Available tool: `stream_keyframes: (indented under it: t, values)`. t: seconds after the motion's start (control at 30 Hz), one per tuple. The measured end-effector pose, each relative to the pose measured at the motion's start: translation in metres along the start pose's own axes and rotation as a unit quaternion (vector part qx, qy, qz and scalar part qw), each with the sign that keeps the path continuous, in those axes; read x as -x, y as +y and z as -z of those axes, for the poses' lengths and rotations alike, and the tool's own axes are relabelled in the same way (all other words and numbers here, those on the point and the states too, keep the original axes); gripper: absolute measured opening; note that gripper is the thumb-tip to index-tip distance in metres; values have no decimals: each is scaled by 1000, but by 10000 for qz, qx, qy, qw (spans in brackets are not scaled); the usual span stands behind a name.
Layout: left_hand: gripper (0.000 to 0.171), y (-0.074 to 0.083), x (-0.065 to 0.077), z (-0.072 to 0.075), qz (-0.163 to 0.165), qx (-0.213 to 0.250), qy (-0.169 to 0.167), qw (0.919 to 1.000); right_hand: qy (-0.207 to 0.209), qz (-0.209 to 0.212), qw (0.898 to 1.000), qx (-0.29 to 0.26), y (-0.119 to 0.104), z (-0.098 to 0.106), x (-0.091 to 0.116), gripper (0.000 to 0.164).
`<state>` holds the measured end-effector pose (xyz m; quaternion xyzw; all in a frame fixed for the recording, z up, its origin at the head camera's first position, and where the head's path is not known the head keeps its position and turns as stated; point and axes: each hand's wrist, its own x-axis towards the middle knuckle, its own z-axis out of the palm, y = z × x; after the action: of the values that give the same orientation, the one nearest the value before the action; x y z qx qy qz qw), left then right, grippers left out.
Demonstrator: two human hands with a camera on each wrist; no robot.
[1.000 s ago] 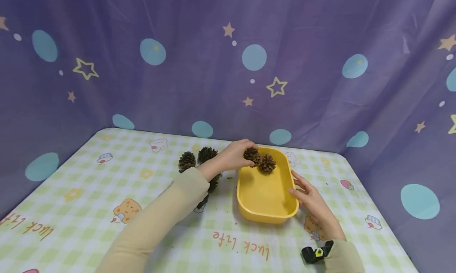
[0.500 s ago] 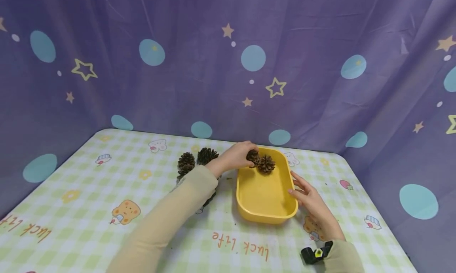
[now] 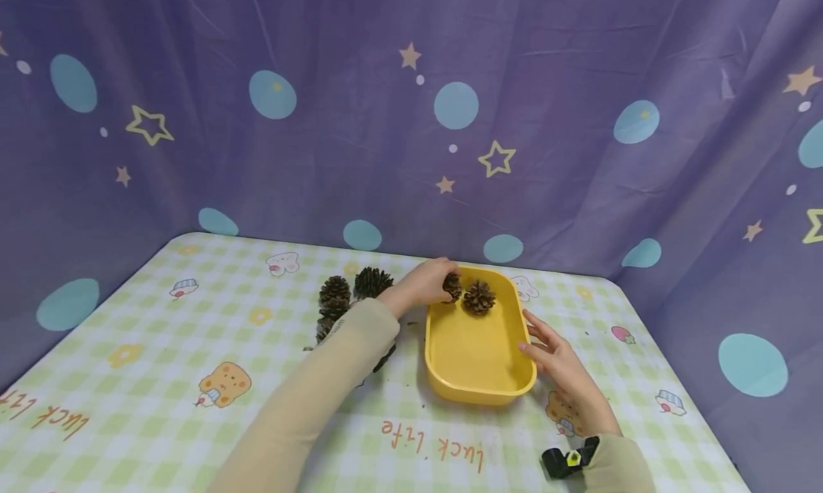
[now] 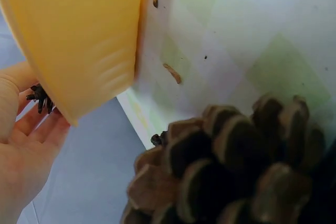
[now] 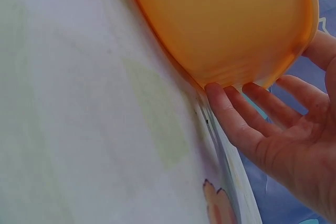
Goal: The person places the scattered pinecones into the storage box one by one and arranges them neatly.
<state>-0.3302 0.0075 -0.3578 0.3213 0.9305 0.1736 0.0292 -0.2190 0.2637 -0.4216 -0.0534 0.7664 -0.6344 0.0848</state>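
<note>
A yellow container (image 3: 481,354) stands on the table with one brown pine cone (image 3: 479,298) near its back wall. Over the back left corner, my left hand (image 3: 424,282) holds another pine cone (image 3: 452,287), its fingers largely covering it. The left wrist view has that cone (image 4: 41,99) between the fingers, right at the rim. My right hand (image 3: 562,364) grips the container's right side, thumb at the rim. In the right wrist view its fingers (image 5: 233,121) press the outer wall (image 5: 236,30) low down.
Several pine cones (image 3: 335,291) lie left of the container, partly hidden by the left sleeve (image 3: 321,386). Small brown scraps (image 4: 172,73) dot the checked tablecloth (image 3: 161,336). A purple curtain (image 3: 360,136) hangs behind the table.
My left hand and its pine cone went slightly right, then back left, leaving a wider gap to the cone in the container. My right hand keeps its place at the container's side.
</note>
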Motion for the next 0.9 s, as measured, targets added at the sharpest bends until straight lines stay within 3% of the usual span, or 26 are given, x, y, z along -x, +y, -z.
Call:
stream_keyframes:
  t: [0.43,0.9]
  values:
    - [49,-4,-7,-14,-123,-382,156,9991,-52,75,9999,85,0,1,1,66]
    - [49,-2,-8,-19,-110,-726,224,9970,-71,152,9999,27,1,1,2,67]
